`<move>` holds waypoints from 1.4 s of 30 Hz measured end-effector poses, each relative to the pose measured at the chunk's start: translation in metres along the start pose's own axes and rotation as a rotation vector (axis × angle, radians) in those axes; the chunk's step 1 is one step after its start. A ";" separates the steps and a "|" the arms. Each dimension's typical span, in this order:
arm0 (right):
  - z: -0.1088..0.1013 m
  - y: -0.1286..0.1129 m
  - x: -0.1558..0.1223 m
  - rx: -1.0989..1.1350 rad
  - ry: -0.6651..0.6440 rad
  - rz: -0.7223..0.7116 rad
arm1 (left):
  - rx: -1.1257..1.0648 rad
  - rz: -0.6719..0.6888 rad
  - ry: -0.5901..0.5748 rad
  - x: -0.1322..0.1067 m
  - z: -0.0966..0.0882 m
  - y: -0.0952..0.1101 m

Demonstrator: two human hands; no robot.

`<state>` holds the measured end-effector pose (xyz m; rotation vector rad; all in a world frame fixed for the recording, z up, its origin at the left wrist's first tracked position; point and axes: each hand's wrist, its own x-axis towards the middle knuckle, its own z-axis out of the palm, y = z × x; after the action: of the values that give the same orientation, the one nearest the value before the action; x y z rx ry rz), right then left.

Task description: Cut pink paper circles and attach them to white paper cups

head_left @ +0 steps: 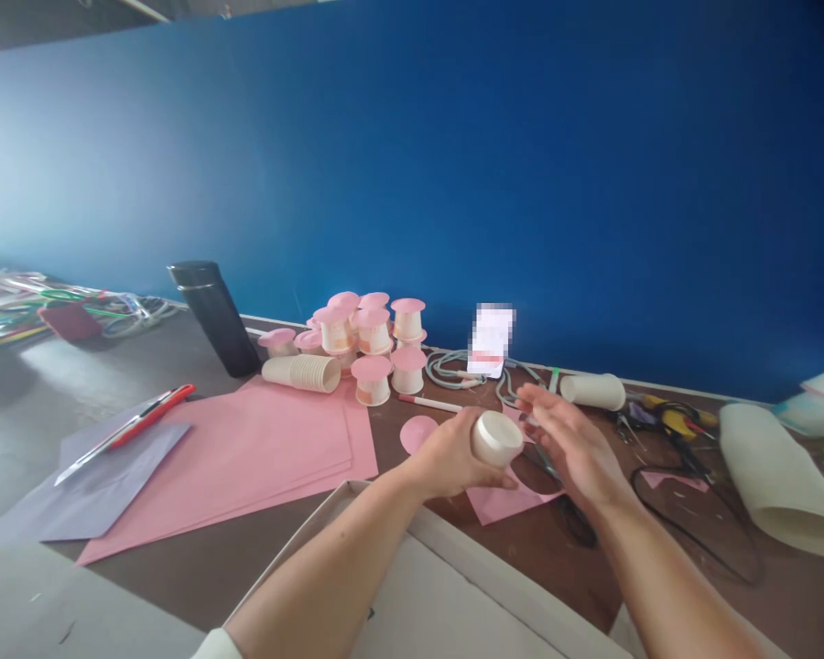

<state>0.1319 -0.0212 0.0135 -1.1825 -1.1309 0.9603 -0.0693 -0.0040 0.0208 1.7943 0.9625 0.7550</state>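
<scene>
My left hand (453, 453) is wrapped round a small white paper cup (498, 439) above the brown table. To its right, my right hand (569, 439) is open, with fingers stretched out close to the cup; I cannot tell whether they touch it. A pink paper disc (417, 432) lies beside my left hand. Below the cup is a pink paper offcut (498, 503) with scissors partly hidden by my right hand. Behind, several paper cups topped with pink discs (372, 368) stand grouped and stacked. A nested stack of plain cups (302, 373) lies on its side.
Pink sheets (267, 439), a purple sheet (124, 485) and a red utility knife (151, 416) lie left. A black flask (212, 316) stands near the blue partition (453, 165). A shallow white box (453, 595) is under my forearms. Cables, a lying cup (594, 391) and a paper roll (775, 476) are right.
</scene>
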 end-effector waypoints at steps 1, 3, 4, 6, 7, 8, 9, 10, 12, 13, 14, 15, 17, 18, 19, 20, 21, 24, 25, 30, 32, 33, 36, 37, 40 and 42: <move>-0.001 0.000 0.010 -0.082 0.042 -0.031 | 0.042 0.015 -0.033 -0.001 0.001 0.001; 0.004 0.000 0.029 -0.281 -0.003 -0.054 | 0.148 0.086 -0.058 -0.001 -0.001 0.003; 0.009 0.000 0.038 -0.327 -0.049 -0.055 | 0.194 0.126 -0.064 0.000 -0.004 0.003; 0.024 -0.001 0.053 -0.436 -0.159 -0.066 | 0.202 0.169 -0.058 0.003 -0.014 0.005; 0.033 0.000 0.060 -0.492 -0.214 -0.076 | 0.163 0.168 -0.043 0.006 -0.020 0.006; 0.042 0.001 0.065 -0.542 -0.260 -0.089 | 0.086 0.173 0.045 0.008 -0.027 0.007; 0.050 0.002 0.070 -0.593 -0.294 -0.103 | -0.003 0.159 0.221 0.010 -0.034 0.007; 0.058 0.004 0.074 -0.644 -0.322 -0.116 | -0.057 0.128 0.413 0.012 -0.039 0.007; 0.071 0.009 0.081 -0.736 -0.374 -0.127 | -0.118 0.099 0.739 0.014 -0.046 0.005; 0.076 0.011 0.083 -0.778 -0.395 -0.122 | -0.121 0.094 0.827 0.016 -0.047 0.003; 0.080 0.013 0.085 -0.812 -0.411 -0.114 | -0.109 0.093 0.878 0.016 -0.047 0.000; 0.083 0.015 0.087 -0.839 -0.421 -0.104 | -0.086 0.090 0.891 0.017 -0.046 -0.002; 0.087 0.015 0.089 -0.863 -0.421 -0.089 | -0.036 0.084 0.877 0.018 -0.043 -0.007; 0.086 0.013 0.089 -0.860 -0.413 -0.084 | -0.016 0.079 0.868 0.018 -0.042 -0.009; 0.084 0.011 0.090 -0.848 -0.401 -0.079 | -0.002 0.073 0.865 0.019 -0.041 -0.010; 0.080 0.007 0.090 -0.827 -0.385 -0.073 | 0.006 0.065 0.869 0.019 -0.041 -0.010; 0.074 0.002 0.090 -0.798 -0.365 -0.066 | 0.007 0.056 0.875 0.019 -0.040 -0.011; 0.047 -0.015 0.083 -0.673 -0.267 -0.018 | -0.019 0.052 0.860 0.019 -0.037 -0.012; 0.037 -0.021 0.078 -0.613 -0.215 -0.002 | -0.032 0.064 0.828 0.020 -0.035 -0.012; 0.003 -0.045 0.039 -0.196 0.097 0.009 | -0.189 0.038 0.582 0.021 -0.011 -0.015; 0.003 -0.048 0.020 -0.049 0.192 0.015 | -0.316 0.028 0.483 0.020 -0.002 -0.016; 0.004 -0.047 0.012 0.145 0.273 0.076 | -0.362 0.038 0.417 0.019 0.001 -0.016; 0.010 -0.033 -0.006 0.362 0.363 0.203 | -0.322 0.071 0.094 0.013 0.001 -0.015; 0.012 -0.025 -0.010 0.330 0.393 0.190 | -0.252 0.066 -0.047 0.010 0.000 -0.015; 0.013 0.001 -0.017 0.263 0.484 0.158 | 0.034 0.032 -0.205 0.005 -0.005 -0.014; 0.012 0.014 -0.019 0.187 0.512 0.138 | 0.198 0.033 -0.200 0.004 -0.005 -0.014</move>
<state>0.1168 -0.0348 -0.0029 -1.2687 -0.5477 0.7829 -0.0754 0.0058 0.0103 2.0190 0.9011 0.5016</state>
